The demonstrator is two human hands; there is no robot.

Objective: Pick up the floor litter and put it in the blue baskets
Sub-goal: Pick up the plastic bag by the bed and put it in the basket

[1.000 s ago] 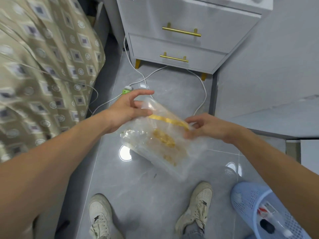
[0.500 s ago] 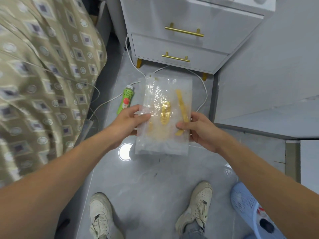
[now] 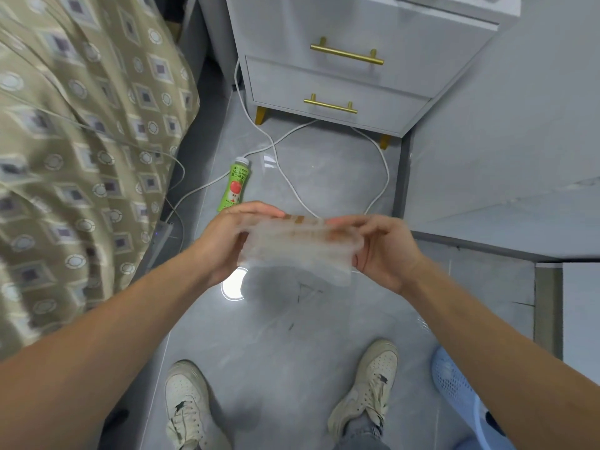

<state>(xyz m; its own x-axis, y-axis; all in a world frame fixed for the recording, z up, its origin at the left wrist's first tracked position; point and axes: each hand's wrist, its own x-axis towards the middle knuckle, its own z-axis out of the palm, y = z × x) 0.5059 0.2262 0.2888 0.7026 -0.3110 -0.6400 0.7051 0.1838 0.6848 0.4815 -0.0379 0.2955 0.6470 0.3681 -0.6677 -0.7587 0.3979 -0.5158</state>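
Mid-task. Clear plastic bag is off the floor, held at frame centre: left hand pinches its left end, right hand its right, fingers curled on the film. It looks blurred and folded flat. Blue basket sits at 5 o'clock by the right shoe, something dark inside. Left: bin the bag, then the green bottle lying on the floor at 11 o'clock.
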